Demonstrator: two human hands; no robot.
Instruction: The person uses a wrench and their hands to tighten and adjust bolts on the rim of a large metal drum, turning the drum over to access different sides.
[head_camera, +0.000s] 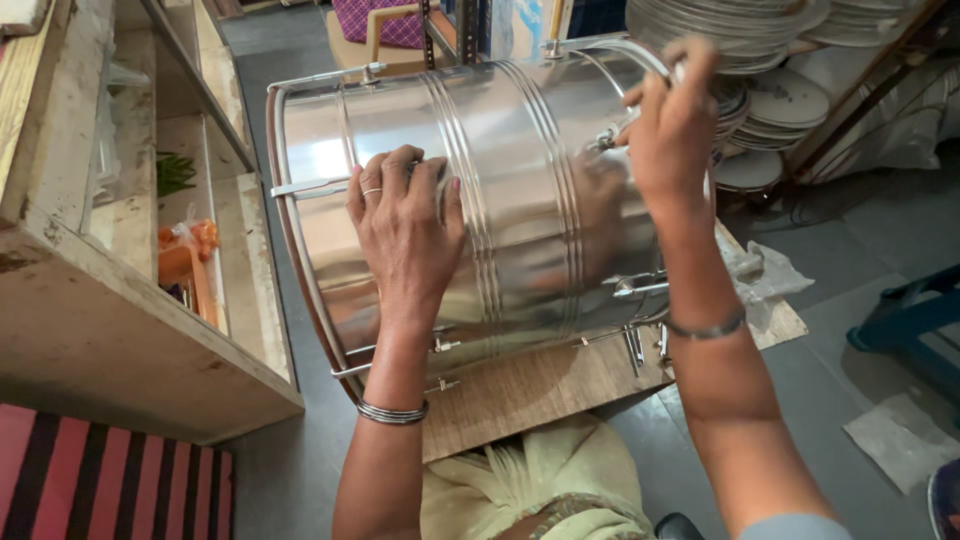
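Pale green cloth (545, 490) over the person's lap sat closest to the lens, just below the steel drum (470, 200). That drum, a big shiny cylinder with ribbed bands, lay on its side across a wooden board (540, 385), its rimmed end turned toward the shelving. Left hand (405, 225), ring on one finger, was spread over the drum's curved wall near the middle, fingers curled and pressing on the metal, gripping nothing. Right hand (672, 120) was up at the drum's far end, closed round what looked like a small tool against the rim; exactly what it held was hard to make out. Metal bangles showed on both wrists. Left of the drum stood a wooden shelf unit (120, 330) with an orange packet (185, 250) inside. Beyond the drum, stacks of steel plates (760, 100) were piled up. Below the shelf unit lay a red striped mat (100, 480).
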